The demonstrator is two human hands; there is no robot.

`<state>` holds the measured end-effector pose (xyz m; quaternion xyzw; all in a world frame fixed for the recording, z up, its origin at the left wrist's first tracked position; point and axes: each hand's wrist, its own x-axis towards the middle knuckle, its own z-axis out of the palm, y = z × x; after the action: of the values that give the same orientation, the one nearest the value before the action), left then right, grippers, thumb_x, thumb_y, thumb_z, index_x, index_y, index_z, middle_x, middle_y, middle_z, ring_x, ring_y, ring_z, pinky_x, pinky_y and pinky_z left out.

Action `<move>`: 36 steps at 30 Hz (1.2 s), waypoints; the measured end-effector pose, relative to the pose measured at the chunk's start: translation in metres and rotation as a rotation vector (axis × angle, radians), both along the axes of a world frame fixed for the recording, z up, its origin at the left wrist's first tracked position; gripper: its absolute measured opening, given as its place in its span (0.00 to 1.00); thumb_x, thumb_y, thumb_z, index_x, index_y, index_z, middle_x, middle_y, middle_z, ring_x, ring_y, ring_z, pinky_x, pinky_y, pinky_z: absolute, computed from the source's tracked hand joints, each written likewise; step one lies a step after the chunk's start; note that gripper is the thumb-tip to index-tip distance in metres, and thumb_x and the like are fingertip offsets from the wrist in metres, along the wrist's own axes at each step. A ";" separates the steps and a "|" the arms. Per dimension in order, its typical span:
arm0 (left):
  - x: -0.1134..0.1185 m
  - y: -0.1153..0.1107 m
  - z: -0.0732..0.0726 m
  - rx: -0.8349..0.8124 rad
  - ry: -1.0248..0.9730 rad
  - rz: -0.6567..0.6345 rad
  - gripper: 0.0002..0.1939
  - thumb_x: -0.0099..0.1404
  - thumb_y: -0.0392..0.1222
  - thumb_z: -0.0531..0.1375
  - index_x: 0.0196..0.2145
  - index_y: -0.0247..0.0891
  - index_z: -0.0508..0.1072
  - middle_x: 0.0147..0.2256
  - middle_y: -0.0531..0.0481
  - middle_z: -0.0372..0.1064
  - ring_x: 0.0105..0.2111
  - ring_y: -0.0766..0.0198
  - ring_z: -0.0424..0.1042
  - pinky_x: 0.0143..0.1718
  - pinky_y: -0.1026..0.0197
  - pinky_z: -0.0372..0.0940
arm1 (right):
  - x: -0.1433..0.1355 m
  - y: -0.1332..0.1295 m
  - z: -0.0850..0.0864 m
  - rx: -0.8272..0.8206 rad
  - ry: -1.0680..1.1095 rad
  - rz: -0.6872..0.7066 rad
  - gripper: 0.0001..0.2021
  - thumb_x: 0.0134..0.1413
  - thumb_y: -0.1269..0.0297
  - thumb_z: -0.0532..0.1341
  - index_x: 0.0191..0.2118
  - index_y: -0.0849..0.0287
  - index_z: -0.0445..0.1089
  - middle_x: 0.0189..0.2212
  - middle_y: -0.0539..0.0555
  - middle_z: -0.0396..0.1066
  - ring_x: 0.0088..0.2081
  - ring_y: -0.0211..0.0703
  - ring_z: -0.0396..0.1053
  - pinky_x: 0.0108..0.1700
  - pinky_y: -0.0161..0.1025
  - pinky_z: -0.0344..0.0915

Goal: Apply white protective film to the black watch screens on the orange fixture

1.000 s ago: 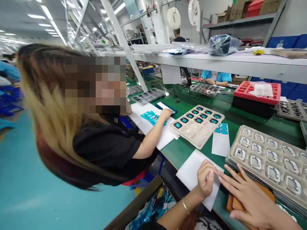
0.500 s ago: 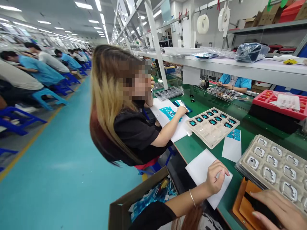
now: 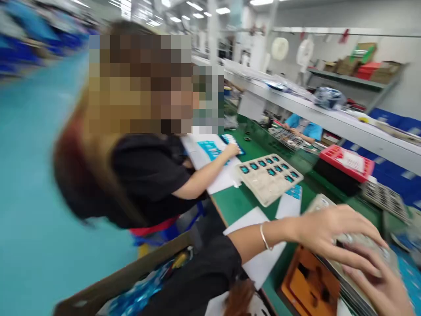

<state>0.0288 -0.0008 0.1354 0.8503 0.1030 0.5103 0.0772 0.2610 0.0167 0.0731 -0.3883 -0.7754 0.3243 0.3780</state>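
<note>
My left hand (image 3: pixel 332 232), with a bangle at the wrist, reaches across a stack of beige trays (image 3: pixel 317 204), its fingers stretched out and apart. Beside and partly under it is my right hand (image 3: pixel 381 281), blurred, with fingers extended over the same trays. I see nothing held in either hand. The trays' pale parts are mostly covered by my hands. Left of the stack sits an orange box-like fixture (image 3: pixel 292 285) with dark openings. A white sheet (image 3: pixel 263 267) lies under my left forearm.
A co-worker in a black shirt (image 3: pixel 141 175) sits at my left, one hand on blue sheets (image 3: pixel 210 150). Ahead lies a beige tray (image 3: pixel 263 188) of dark-rimmed parts. A red-topped box (image 3: pixel 347 162) stands behind. A carton (image 3: pixel 125 281) of blue scraps is below.
My view has turned right and blurred. My left hand has moved from the white sheet to over the tray stack. My right hand has left the orange fixture for the trays.
</note>
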 end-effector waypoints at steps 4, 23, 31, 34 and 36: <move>0.001 0.017 0.013 0.043 -0.126 -0.007 0.33 0.56 0.52 0.70 0.55 0.35 0.68 0.51 0.35 0.73 0.54 0.50 0.71 0.58 0.49 0.65 | -0.016 -0.016 0.033 -0.409 0.692 0.010 0.20 0.50 0.47 0.70 0.48 0.46 0.75 0.46 0.53 0.78 0.47 0.48 0.77 0.48 0.42 0.73; 0.021 0.032 -0.021 -0.161 -0.266 -0.111 0.40 0.49 0.43 0.76 0.59 0.43 0.68 0.48 0.40 0.77 0.46 0.52 0.77 0.46 0.48 0.74 | -0.029 -0.008 0.029 0.384 0.461 -0.166 0.08 0.57 0.64 0.68 0.42 0.48 0.73 0.37 0.49 0.70 0.39 0.41 0.69 0.43 0.42 0.69; 0.022 0.033 -0.019 -0.132 -0.210 -0.075 0.37 0.52 0.44 0.74 0.58 0.45 0.69 0.47 0.40 0.78 0.44 0.53 0.77 0.42 0.49 0.74 | -0.021 -0.015 0.041 0.632 0.171 -0.220 0.11 0.61 0.66 0.64 0.46 0.44 0.76 0.35 0.51 0.69 0.39 0.45 0.66 0.42 0.48 0.65; 0.022 0.035 -0.018 -0.093 -0.192 -0.059 0.35 0.52 0.43 0.74 0.57 0.45 0.71 0.47 0.41 0.79 0.42 0.53 0.78 0.41 0.50 0.72 | -0.018 -0.012 0.039 0.553 0.176 -0.185 0.08 0.59 0.62 0.66 0.44 0.45 0.77 0.35 0.51 0.69 0.40 0.45 0.67 0.43 0.47 0.66; 0.021 0.036 -0.017 -0.080 -0.169 -0.043 0.33 0.53 0.43 0.74 0.57 0.47 0.72 0.46 0.43 0.79 0.41 0.54 0.78 0.42 0.51 0.71 | -0.015 -0.010 0.038 0.459 0.215 -0.152 0.06 0.57 0.61 0.68 0.41 0.47 0.77 0.35 0.51 0.68 0.40 0.45 0.67 0.42 0.46 0.66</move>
<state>0.0499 0.0349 0.1181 0.8025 0.0981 0.5738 0.1305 0.2456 0.0070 0.1113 -0.3129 -0.7527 0.1498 0.5595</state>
